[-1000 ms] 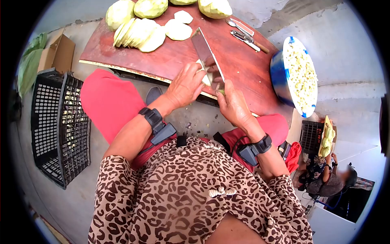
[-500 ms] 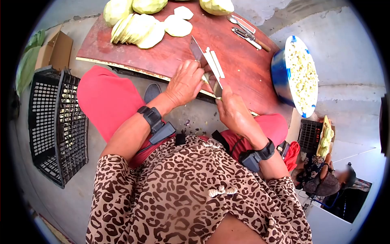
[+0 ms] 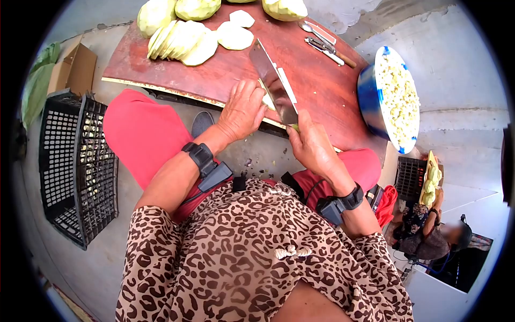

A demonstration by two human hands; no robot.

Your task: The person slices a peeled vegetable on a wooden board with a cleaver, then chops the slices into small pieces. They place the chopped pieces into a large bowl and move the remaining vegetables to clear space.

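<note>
A broad-bladed cleaver (image 3: 272, 81) is held in my right hand (image 3: 313, 140), closed around its handle, the blade angled across the front of the red table. On the blade's left, my left hand (image 3: 244, 109) has bent fingers pressed on a piece of pale vegetable (image 3: 267, 101) at the table edge. Cut white sticks (image 3: 287, 86) lie along the blade's right side, partly hidden by it. Further back are a fanned stack of pale green slices (image 3: 185, 43), a loose round slice (image 3: 235, 36) and several whole peeled vegetables (image 3: 197, 7).
On the red table (image 3: 327, 80), a peeler (image 3: 324, 51) and a spoon (image 3: 316, 31) lie at the right. A blue-and-white basin (image 3: 399, 102) holds chopped pale pieces. Black crates (image 3: 80, 166) stand at the left beside a cardboard box (image 3: 74, 67). Another person (image 3: 429, 236) is at the lower right.
The cleaver has tilted so its flat face shows more, and it now covers part of the white sticks. My left hand stays at nearly the same place on the piece.
</note>
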